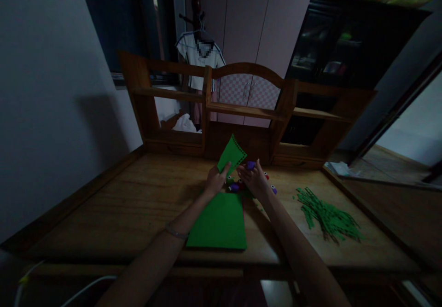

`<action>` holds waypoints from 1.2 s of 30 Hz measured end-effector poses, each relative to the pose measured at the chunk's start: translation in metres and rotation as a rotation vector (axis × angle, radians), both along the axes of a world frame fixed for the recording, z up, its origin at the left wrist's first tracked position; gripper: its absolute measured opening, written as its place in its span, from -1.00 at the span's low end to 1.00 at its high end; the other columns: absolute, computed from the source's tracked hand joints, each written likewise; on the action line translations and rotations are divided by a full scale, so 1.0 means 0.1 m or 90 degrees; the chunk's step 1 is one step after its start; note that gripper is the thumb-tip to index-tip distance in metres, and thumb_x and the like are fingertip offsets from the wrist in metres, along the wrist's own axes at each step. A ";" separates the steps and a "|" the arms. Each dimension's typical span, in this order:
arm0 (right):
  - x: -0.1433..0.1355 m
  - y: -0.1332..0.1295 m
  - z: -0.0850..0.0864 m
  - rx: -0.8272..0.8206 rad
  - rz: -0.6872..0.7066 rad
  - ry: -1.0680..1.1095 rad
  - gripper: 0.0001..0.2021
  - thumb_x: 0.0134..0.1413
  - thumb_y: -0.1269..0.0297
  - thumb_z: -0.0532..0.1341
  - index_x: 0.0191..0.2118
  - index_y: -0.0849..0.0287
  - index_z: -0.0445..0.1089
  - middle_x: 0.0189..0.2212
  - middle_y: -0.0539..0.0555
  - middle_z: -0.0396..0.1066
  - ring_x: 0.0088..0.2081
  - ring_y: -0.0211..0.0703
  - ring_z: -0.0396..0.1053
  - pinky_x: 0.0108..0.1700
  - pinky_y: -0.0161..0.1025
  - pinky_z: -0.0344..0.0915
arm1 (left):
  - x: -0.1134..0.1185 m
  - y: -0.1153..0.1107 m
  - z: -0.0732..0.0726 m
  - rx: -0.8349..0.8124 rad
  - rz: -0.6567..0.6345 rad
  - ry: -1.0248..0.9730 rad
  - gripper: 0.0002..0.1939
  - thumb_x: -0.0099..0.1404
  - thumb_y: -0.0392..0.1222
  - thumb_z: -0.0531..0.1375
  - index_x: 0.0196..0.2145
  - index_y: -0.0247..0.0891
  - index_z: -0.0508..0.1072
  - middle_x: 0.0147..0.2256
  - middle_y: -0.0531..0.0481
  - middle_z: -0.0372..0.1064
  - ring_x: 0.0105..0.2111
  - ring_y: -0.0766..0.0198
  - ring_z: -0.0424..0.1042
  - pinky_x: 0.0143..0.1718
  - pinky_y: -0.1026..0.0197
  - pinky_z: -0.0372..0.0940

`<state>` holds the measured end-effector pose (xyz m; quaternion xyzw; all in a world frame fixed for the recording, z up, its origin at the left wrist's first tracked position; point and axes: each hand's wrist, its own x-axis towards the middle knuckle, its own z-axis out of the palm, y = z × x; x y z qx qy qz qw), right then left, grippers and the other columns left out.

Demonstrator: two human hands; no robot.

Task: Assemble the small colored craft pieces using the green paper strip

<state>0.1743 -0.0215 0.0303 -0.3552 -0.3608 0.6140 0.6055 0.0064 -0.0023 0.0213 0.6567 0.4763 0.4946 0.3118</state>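
A green sheet with a row of punched holes along its right edge is raised above the desk, and my left hand is closed on its lower corner. Just to the right, my right hand holds a small purple object at its fingertips. Below the hands lies a stack of green sheets. Several small purple, red and green pieces with eyes sit behind the stack, among them a purple one; my right hand partly hides them.
A heap of thin green strips lies on the right of the wooden desk. A wooden shelf unit stands along the desk's back edge. Small green scraps lie near my right forearm.
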 end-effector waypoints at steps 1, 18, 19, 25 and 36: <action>0.00 -0.01 0.01 0.004 0.001 -0.006 -0.52 -0.04 -0.29 0.04 -0.38 0.08 0.30 -0.26 0.13 0.47 -0.08 -0.05 0.38 -0.09 -0.08 0.29 | 0.00 -0.01 0.00 -0.001 0.003 0.002 -0.50 0.23 0.19 0.00 -0.40 -0.28 0.52 -0.56 -0.08 0.42 -0.42 0.19 0.44 -0.33 0.24 0.23; 0.02 0.04 -0.02 0.066 -0.023 -0.038 -0.49 -0.05 -0.32 0.00 -0.29 -0.01 0.38 -0.06 0.02 0.37 0.11 -0.08 0.20 0.01 -0.13 0.22 | -0.05 0.10 -0.13 0.004 0.138 0.010 -0.41 0.27 0.22 -0.13 -0.55 -0.27 0.42 -0.63 -0.03 0.33 -0.54 0.26 0.37 -0.45 0.28 0.15; 0.01 0.05 -0.02 0.071 -0.028 -0.040 -0.50 -0.05 -0.32 0.01 -0.29 -0.01 0.38 -0.06 0.01 0.37 0.11 -0.08 0.20 0.02 -0.14 0.21 | -0.05 0.11 -0.13 0.012 0.139 0.011 -0.41 0.27 0.21 -0.13 -0.56 -0.26 0.42 -0.63 -0.03 0.33 -0.52 0.25 0.38 -0.44 0.28 0.15; -0.05 0.09 -0.01 0.094 -0.051 -0.003 -0.53 -0.04 -0.26 0.08 -0.26 0.03 0.39 -0.09 0.01 0.39 0.10 -0.12 0.21 0.16 -0.16 0.10 | -0.06 0.11 -0.13 -0.010 0.169 0.019 -0.43 0.26 0.20 -0.11 -0.56 -0.26 0.43 -0.65 -0.04 0.32 -0.50 0.22 0.39 -0.46 0.27 0.13; -0.08 0.11 -0.08 0.105 -0.110 0.009 -0.56 -0.01 -0.18 0.11 -0.19 0.08 0.35 -0.16 0.06 0.40 -0.07 -0.07 0.39 0.01 -0.11 0.31 | -0.05 0.12 -0.15 0.000 0.166 0.013 -0.43 0.26 0.19 -0.10 -0.59 -0.28 0.41 -0.66 -0.04 0.32 -0.55 0.26 0.36 -0.49 0.28 0.10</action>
